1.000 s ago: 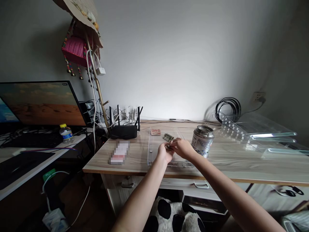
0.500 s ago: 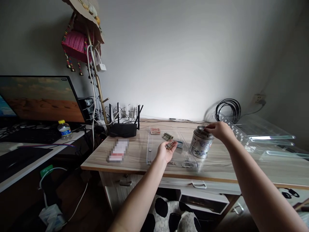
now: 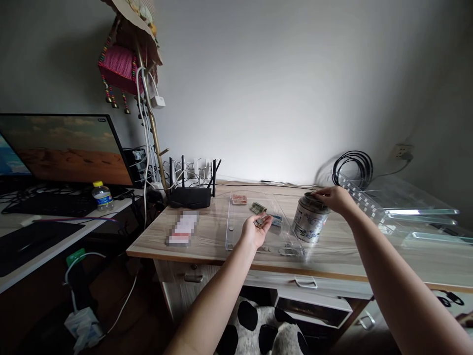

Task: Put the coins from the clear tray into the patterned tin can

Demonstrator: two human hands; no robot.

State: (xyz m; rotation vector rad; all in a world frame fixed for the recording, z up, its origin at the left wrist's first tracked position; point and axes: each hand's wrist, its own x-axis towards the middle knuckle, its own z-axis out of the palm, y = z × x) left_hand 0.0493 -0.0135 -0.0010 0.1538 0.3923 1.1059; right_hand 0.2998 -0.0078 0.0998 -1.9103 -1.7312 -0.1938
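My left hand (image 3: 254, 230) is palm up above a clear acrylic tray (image 3: 242, 240), fingers curled around a few coins (image 3: 258, 223). At the right of the tray stands a silver tin (image 3: 309, 228) with a floral print. My right hand (image 3: 334, 199) reaches over its top from the right, fingers bent and pinched at the lid (image 3: 313, 198); the fingertips are partly hidden. Inside the tray lie reddish banknotes (image 3: 239, 199), a greenish banknote (image 3: 257, 207) and a bluish banknote (image 3: 276, 220), partly behind my left fingers. Several coins (image 3: 287, 250) rest along its front edge.
A black router (image 3: 189, 197) and a blurred-out paper (image 3: 183, 228) are left of the tray. Stacked clear acrylic trays (image 3: 421, 214) and a black cable coil (image 3: 353, 167) occupy the right. A bottle (image 3: 102, 197) stands on the left desk. A cow-patterned plush (image 3: 258, 325) is below the desk edge.
The view has shifted slightly, so everything sits a little further right. The top of the tin looks darker and its lid more tilted under my right fingers. My left hand keeps its place over the tray.
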